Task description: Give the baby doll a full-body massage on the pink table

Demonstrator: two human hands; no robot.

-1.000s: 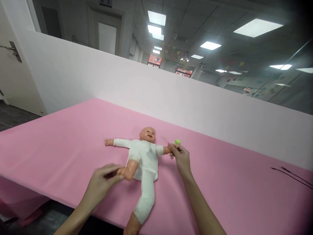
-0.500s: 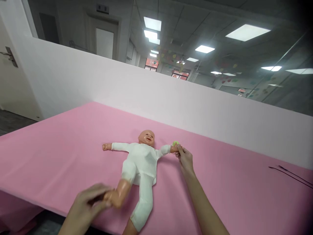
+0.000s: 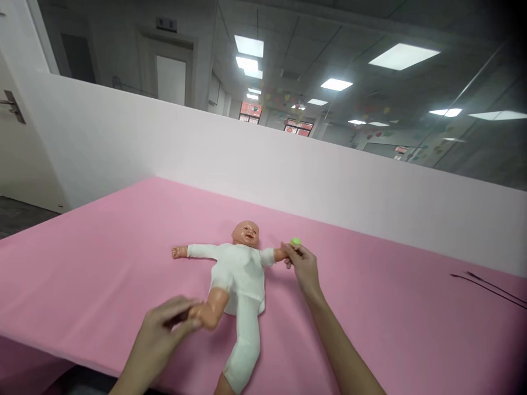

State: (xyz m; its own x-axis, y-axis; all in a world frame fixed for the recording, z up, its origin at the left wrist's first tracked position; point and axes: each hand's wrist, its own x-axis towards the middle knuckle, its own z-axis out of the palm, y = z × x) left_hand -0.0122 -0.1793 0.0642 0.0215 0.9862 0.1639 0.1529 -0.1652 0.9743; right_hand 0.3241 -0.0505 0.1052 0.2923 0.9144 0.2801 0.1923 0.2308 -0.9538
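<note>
A baby doll point(image 3: 242, 271) with a white cloth body lies face up on the pink-covered table point(image 3: 370, 307). Its head, hands and lower legs are bare and skin-toned. My left hand point(image 3: 167, 329) pinches the doll's foot on the left side, and that leg is bent and raised off the cloth. Near the doll's arm on the right, my right hand point(image 3: 302, 266) is closed round the doll's hand. A small bright green object point(image 3: 295, 241) sits just behind my right fingers; its kind cannot be made out. The doll's other foot is cut off by the lower edge of the view.
Two thin dark cords or rods point(image 3: 489, 288) lie at the table's right. A white low wall point(image 3: 288, 181) runs along the back, with glass above it. A door with a handle point(image 3: 14, 107) stands at far left. The table's front edge drops off at lower left.
My left hand has pushed the doll's foot up and to the right, bending the leg more. My right hand has moved slightly left with the doll's hand, and more of the green object shows.
</note>
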